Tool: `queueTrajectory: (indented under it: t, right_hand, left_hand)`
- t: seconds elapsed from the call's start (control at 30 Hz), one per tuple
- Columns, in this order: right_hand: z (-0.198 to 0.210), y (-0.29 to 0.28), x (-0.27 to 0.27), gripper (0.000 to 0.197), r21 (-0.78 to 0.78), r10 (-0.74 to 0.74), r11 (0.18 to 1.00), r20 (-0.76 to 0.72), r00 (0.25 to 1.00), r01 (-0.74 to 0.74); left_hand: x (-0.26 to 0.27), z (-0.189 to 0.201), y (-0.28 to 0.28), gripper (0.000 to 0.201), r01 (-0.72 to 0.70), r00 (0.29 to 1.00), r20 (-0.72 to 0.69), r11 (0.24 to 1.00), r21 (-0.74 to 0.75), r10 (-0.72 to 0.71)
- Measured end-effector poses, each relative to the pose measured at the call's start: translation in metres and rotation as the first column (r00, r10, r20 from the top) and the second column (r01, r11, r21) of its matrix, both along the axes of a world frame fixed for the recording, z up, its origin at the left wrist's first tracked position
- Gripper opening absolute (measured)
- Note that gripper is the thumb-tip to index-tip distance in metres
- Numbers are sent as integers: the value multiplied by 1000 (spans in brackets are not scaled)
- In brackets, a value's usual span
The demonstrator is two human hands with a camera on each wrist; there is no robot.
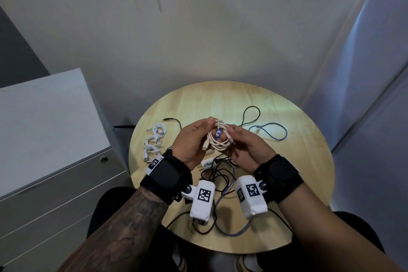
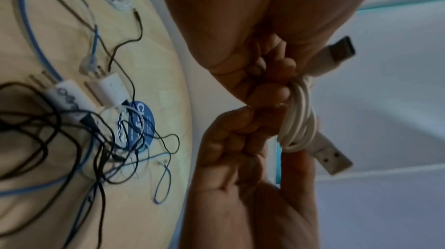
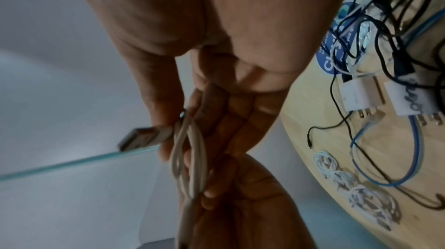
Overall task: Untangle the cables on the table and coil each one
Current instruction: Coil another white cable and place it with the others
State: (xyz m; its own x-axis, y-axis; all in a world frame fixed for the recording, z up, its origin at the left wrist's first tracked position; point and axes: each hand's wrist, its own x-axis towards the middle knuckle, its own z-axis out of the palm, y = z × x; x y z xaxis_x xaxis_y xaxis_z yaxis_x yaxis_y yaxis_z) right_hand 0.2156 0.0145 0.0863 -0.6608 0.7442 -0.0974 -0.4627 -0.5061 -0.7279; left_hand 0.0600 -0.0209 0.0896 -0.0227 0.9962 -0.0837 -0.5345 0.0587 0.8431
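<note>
Held above round table (image 1: pixel 287 161): white cable (image 1: pixel 218 139), coiled, gripped by left hand (image 1: pixel 192 143) and right hand (image 1: pixel 247 150), fingers of both curled round loops. Three white coils (image 1: pixel 153 142) at table's left. Tangle of black and blue cables (image 1: pixel 220 174) partly hidden under wrists; individual strands hard to separate.

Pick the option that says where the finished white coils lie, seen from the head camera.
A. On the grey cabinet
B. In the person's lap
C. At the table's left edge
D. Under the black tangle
C: three small white coils lie in a row near the left edge of the round table, clear of the black tangle.
</note>
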Motion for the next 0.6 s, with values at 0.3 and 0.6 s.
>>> queueTrajectory:
  t: [0.3,0.6]
  right_hand:
    - [-8,8,3,45,-22,154,988,-49,987,-155]
    - [-15,20,-5,13,339,-221,939,481,849,53]
  left_hand:
    - [-5,1,-3,27,167,980,111,985,-32,-162]
    - [-37,-20,7,19,-58,862,-505,997,-41,29]
